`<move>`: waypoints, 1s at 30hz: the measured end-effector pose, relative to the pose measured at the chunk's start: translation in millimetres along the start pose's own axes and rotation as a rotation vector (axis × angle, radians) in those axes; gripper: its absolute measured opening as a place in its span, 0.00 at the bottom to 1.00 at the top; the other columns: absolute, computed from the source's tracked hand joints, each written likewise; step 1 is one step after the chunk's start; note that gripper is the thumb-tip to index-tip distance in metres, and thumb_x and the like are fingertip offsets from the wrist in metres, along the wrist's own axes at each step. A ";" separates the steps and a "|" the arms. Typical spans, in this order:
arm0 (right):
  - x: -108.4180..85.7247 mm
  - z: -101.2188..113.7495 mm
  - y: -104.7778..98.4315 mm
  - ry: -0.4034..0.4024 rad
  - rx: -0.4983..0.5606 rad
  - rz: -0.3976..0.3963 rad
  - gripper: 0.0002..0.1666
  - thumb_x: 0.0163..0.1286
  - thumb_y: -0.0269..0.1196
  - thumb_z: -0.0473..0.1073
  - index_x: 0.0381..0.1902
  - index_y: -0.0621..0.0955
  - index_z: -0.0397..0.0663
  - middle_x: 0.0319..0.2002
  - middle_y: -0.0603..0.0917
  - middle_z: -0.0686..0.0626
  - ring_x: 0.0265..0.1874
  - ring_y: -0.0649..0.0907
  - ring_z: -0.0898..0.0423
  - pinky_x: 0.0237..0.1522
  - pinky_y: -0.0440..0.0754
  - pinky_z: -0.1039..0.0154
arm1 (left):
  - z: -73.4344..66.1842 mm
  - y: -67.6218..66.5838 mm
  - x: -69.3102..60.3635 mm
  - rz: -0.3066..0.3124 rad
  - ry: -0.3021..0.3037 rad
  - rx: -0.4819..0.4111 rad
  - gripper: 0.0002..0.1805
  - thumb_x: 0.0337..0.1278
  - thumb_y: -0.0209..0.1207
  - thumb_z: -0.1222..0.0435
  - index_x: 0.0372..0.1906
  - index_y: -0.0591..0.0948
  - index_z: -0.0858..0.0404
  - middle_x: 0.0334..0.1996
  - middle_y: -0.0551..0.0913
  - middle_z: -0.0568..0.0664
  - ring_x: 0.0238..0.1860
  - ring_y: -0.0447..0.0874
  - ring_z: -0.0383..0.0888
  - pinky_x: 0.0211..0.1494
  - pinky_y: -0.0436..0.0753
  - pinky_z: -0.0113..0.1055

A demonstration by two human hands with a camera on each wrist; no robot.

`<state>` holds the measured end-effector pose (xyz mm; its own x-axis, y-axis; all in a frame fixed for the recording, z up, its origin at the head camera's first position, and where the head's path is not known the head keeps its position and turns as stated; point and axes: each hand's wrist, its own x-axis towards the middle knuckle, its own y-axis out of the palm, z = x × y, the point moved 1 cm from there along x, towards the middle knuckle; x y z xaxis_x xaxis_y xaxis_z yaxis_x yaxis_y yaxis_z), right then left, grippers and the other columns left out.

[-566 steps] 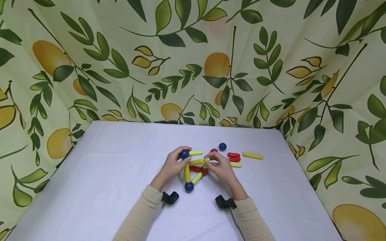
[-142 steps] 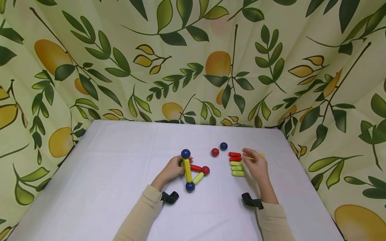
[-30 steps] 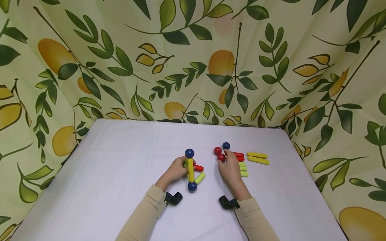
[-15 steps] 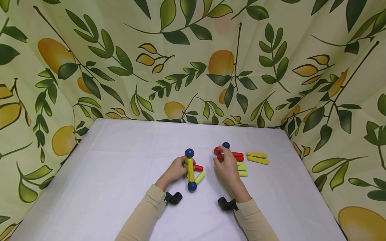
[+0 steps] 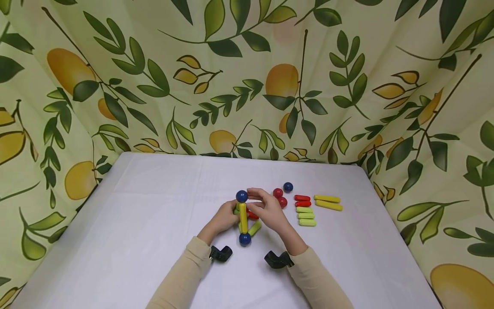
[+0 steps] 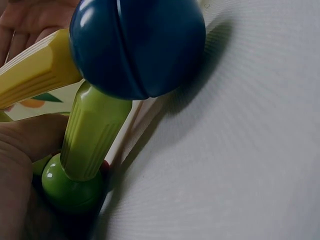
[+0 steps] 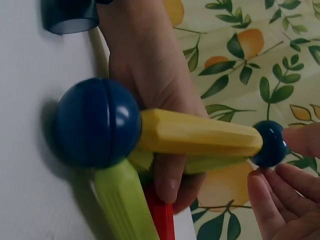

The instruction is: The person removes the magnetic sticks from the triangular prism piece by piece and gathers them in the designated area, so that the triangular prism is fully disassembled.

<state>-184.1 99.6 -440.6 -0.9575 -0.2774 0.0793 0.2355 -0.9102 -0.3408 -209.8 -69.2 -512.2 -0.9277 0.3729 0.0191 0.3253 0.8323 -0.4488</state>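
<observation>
A ball-and-stick toy structure stands upright on the table, with a yellow stick [image 5: 243,219] between a lower blue ball [image 5: 245,239] and an upper blue ball [image 5: 242,196]. My left hand [image 5: 224,217] grips it from the left, round the sticks by a green ball [image 6: 72,182]. A red stick [image 7: 161,212] and a lime stick [image 5: 255,228] stick out to the right with free ends. My right hand [image 5: 269,210] is at the upper ball's right side, thumb and fingers apart, fingertips at its edge. Whether they touch it is unclear.
To the right lie two loose red balls [image 5: 282,202], a blue ball [image 5: 288,187], two red sticks [image 5: 302,204], three lime sticks [image 5: 306,222] and two yellow sticks [image 5: 329,206]. Patterned cloth [image 5: 231,86] hangs behind the white table [image 5: 154,193].
My right hand has let go of a red ball beside the other and moved left to the upper blue ball. Earlier that red ball was on the structure. My left hand keeps its grip.
</observation>
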 end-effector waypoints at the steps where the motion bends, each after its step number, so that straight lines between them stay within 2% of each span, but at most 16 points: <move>1: 1.7 1.2 2.2 0.000 0.004 0.010 0.26 0.64 0.63 0.39 0.61 0.73 0.42 0.56 0.79 0.43 0.56 0.79 0.48 0.53 0.81 0.64 | -0.2 -0.3 -0.3 0.000 0.003 0.004 0.12 0.49 0.60 0.68 0.41 0.79 0.66 0.26 0.75 0.47 0.28 0.71 0.42 0.30 0.71 0.31; 3: 5.6 2.0 6.0 0.004 -0.004 0.023 0.28 0.64 0.64 0.39 0.61 0.73 0.41 0.56 0.79 0.42 0.54 0.80 0.47 0.52 0.82 0.64 | 0.3 -0.6 -0.3 0.004 0.008 0.006 0.11 0.50 0.60 0.67 0.40 0.78 0.67 0.25 0.73 0.47 0.27 0.70 0.42 0.28 0.70 0.31; 7: 13.6 -2.5 11.2 0.022 -0.058 0.022 0.28 0.62 0.65 0.41 0.61 0.74 0.47 0.53 0.80 0.42 0.45 0.83 0.50 0.47 0.84 0.64 | 0.2 -1.8 -1.0 0.014 0.023 0.015 0.12 0.51 0.57 0.69 0.43 0.78 0.68 0.25 0.73 0.48 0.27 0.71 0.42 0.28 0.70 0.31; 10: 16.9 -1.0 13.3 0.048 -0.080 0.015 0.27 0.61 0.65 0.41 0.59 0.75 0.50 0.51 0.81 0.44 0.42 0.83 0.52 0.47 0.84 0.62 | 0.2 -2.3 -1.3 0.021 0.027 0.016 0.13 0.54 0.54 0.70 0.45 0.78 0.69 0.26 0.74 0.49 0.27 0.71 0.42 0.28 0.71 0.30; 17: 18.1 0.9 16.1 0.062 -0.066 -0.007 0.24 0.61 0.66 0.39 0.55 0.77 0.51 0.51 0.81 0.45 0.41 0.82 0.52 0.48 0.84 0.60 | -0.3 -3.0 -2.4 0.034 0.038 0.004 0.12 0.59 0.50 0.69 0.46 0.77 0.70 0.25 0.73 0.48 0.25 0.71 0.40 0.26 0.71 0.28; 24: 17.3 -0.2 17.7 0.031 -0.061 -0.049 0.23 0.59 0.68 0.35 0.52 0.77 0.52 0.50 0.81 0.44 0.39 0.82 0.53 0.46 0.85 0.62 | -1.0 -2.8 -2.9 0.039 0.043 0.008 0.13 0.62 0.49 0.68 0.47 0.78 0.70 0.24 0.73 0.47 0.25 0.71 0.39 0.27 0.71 0.28; 28: 16.4 0.7 17.6 -0.002 -0.043 -0.061 0.24 0.57 0.68 0.33 0.51 0.76 0.51 0.51 0.80 0.44 0.40 0.82 0.51 0.47 0.84 0.62 | -1.1 -2.6 -3.0 0.034 0.046 0.013 0.14 0.62 0.49 0.68 0.49 0.78 0.69 0.25 0.74 0.47 0.27 0.71 0.40 0.29 0.71 0.28; 30: 16.3 0.6 17.4 -0.005 -0.032 -0.064 0.24 0.58 0.68 0.33 0.52 0.76 0.51 0.52 0.80 0.44 0.45 0.82 0.50 0.49 0.84 0.62 | -0.6 -2.6 -2.7 0.032 0.046 0.015 0.14 0.63 0.49 0.67 0.48 0.78 0.68 0.25 0.74 0.47 0.27 0.72 0.40 0.29 0.72 0.28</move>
<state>-195.4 79.0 -444.7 -0.9695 -0.2206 0.1065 0.1684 -0.9159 -0.3644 -208.0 -72.1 -510.6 -0.9072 0.4182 0.0451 0.3518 0.8133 -0.4634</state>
